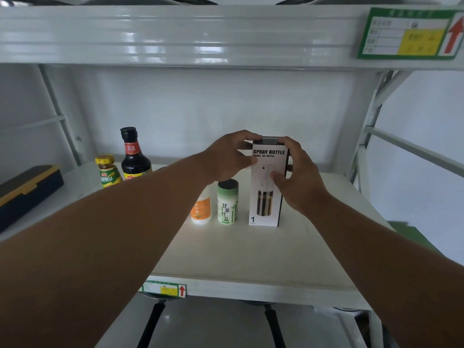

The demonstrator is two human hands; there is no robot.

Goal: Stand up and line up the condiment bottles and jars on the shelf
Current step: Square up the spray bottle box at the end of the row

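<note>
- At frame centre, both hands, left hand and right hand, are gripping the upright spray bottle box, standing right of the green salt jar.
- Step: aligning it; next, probably releasing gently.

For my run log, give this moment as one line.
both hands: left hand, right hand grip spray bottle box | upright on shelf | beside green jar

Upright spray-bottle box, green salt jar, orange-labelled bottle, soy bottle, yellow-lidded jar
</note>
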